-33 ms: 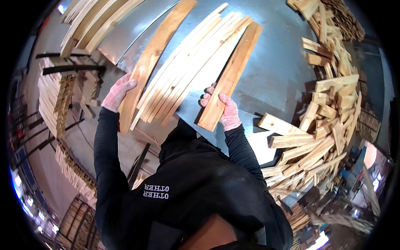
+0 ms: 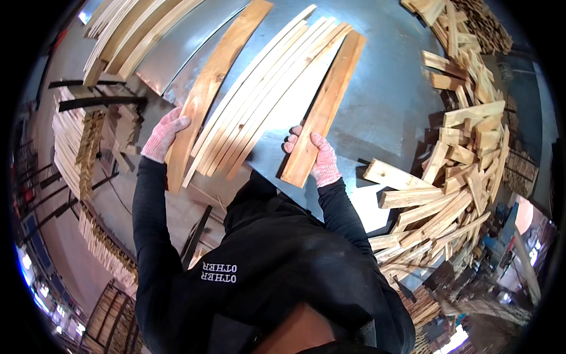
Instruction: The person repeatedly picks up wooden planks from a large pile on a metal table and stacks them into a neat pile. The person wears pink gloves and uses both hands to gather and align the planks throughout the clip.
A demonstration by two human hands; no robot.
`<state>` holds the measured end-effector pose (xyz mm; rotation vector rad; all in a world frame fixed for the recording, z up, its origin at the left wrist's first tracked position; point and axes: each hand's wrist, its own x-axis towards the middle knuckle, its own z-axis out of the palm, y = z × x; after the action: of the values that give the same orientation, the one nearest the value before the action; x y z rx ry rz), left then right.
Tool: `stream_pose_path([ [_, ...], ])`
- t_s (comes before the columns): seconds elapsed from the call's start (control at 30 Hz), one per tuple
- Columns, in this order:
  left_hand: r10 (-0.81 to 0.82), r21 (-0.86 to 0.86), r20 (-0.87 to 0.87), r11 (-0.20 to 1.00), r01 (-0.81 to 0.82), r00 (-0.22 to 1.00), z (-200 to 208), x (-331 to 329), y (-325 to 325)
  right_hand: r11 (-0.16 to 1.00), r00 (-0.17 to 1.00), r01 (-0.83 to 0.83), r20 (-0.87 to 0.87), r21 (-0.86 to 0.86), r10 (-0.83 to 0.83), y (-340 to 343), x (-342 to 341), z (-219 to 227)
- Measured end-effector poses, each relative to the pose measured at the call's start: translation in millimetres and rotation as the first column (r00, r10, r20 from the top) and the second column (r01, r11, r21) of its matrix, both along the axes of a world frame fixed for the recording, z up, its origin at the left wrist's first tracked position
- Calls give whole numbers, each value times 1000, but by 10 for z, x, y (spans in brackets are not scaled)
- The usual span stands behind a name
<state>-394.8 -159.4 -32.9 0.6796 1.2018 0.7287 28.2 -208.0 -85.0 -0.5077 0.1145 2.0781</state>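
Observation:
My left hand [image 2: 164, 134], in a pink-and-white glove, is closed on the left edge of a long brown wooden board [image 2: 207, 88], near its lower end. A shorter wooden board [image 2: 328, 109] is in my right hand [image 2: 323, 159], gloved alike, with the thumb on its right side and fingertips showing past its left side. Between these two boards a row of several pale, narrow wooden strips [image 2: 259, 88] lies side by side. Their near ends reach past the edge of the shiny metal tabletop [image 2: 383, 88].
A loose heap of short wood pieces [image 2: 439, 212] runs along the tabletop's right side. Long boards [image 2: 132, 35] lie at the far left. Beyond the left edge stand dark metal bars [image 2: 103, 102] and stacked pale strips [image 2: 66, 141]. A wooden pallet-like stack [image 2: 109, 318] sits at lower left.

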Motion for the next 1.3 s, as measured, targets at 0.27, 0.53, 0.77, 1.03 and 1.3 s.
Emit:
stream_pose_path([
  [0.27,98,201,-176,978,-62,979,557,-77,-20,519,-464,-741,884,-426,62,237,-596,631],
  [0.53,148,409,-266,912,-27,953,895,1698,-383,889,515,-378,857,257,-29,216,-685,1360],
  [0.77,712,691,-636,353,631,298,1678,1669,284,722,-247,-692,941,-5,-231,545,154,1469],
  [1.03,148,-72,-978,434,898,-150,1864,1056,723,294,-338,-862,-35,412,-941,1146,298,2184],
  [1.3,182,-9,-944,819,573,-275,1278,-750,2523,946,-501,-301,824,123,-266,669,122,905],
])
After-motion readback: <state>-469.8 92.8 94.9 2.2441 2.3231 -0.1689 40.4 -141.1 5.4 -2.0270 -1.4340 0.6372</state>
